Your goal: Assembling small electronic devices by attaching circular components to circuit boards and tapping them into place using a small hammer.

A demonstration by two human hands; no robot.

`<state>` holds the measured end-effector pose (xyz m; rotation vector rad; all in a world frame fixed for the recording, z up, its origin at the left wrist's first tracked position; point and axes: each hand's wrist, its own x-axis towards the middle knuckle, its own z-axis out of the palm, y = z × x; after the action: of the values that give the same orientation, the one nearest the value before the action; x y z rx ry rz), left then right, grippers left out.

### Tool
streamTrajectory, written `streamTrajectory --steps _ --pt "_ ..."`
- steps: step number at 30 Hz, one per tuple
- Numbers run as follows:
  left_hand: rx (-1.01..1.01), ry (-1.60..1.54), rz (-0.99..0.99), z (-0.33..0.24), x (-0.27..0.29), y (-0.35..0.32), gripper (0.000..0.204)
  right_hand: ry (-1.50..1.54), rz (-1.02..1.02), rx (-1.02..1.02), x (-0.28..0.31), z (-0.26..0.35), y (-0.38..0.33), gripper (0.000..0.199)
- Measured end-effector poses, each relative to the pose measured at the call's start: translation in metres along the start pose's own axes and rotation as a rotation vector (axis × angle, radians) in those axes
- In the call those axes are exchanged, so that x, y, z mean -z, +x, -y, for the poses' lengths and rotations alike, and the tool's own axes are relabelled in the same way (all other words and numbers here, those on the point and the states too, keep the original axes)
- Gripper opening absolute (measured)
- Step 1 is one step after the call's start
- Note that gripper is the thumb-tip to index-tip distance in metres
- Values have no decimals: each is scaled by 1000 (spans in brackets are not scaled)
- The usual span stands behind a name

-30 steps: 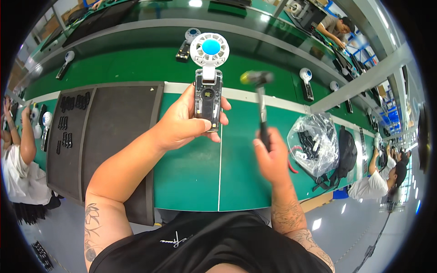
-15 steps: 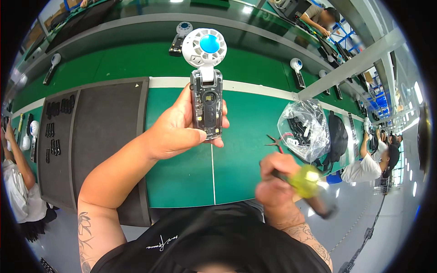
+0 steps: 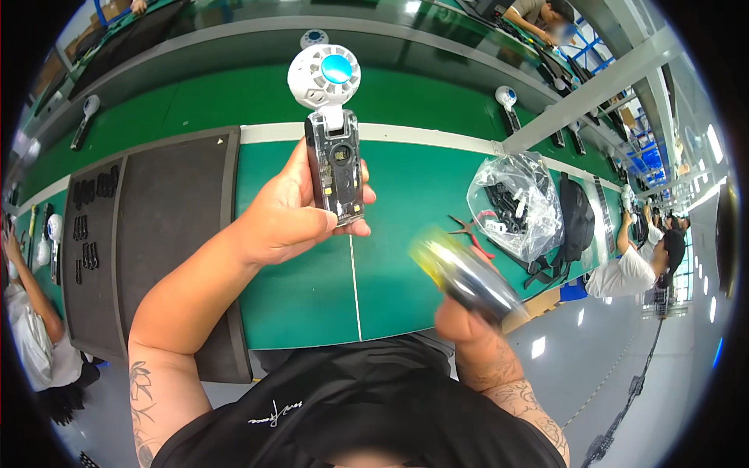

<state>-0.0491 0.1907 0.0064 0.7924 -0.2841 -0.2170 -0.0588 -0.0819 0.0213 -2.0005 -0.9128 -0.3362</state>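
Observation:
My left hand is closed round the lower half of a handheld fan, held upright above the green table. The fan has a white round head with a shiny blue centre and a see-through dark handle showing its circuit parts. My thumb presses on the lower left edge of the handle. To the right, my right hand grips what looks like a two-faced mallet, yellow at one end and dark at the other. Motion smears the mallet and hides my right fingers in part. The mallet is apart from the fan.
Red-handled pliers lie beside a clear plastic bag of black and white parts. A black bag sits further right. On the left is a dark mat with small black parts. More fans rest on the far green surface.
The mallet has swung up and to the left, its yellow end now pointing up-left. My left hand and the fan have shifted slightly left, and the fan is turned a little.

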Motion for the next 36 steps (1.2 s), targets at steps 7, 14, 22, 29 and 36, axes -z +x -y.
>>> streamTrajectory --steps 7,14,22,29,36 --pt "61 27 -39 8 18 -2 96 -122 173 -100 6 6 6 29" --pt "67 -57 56 -1 9 -2 94 -128 153 -163 1 7 3 32" --pt "54 34 73 3 22 1 96 -207 206 -134 8 1 8 31" --pt "93 15 36 1 18 2 94 83 -135 -133 9 7 9 27" --pt "70 88 -66 4 15 5 84 -212 113 -432 -14 -64 17 18"
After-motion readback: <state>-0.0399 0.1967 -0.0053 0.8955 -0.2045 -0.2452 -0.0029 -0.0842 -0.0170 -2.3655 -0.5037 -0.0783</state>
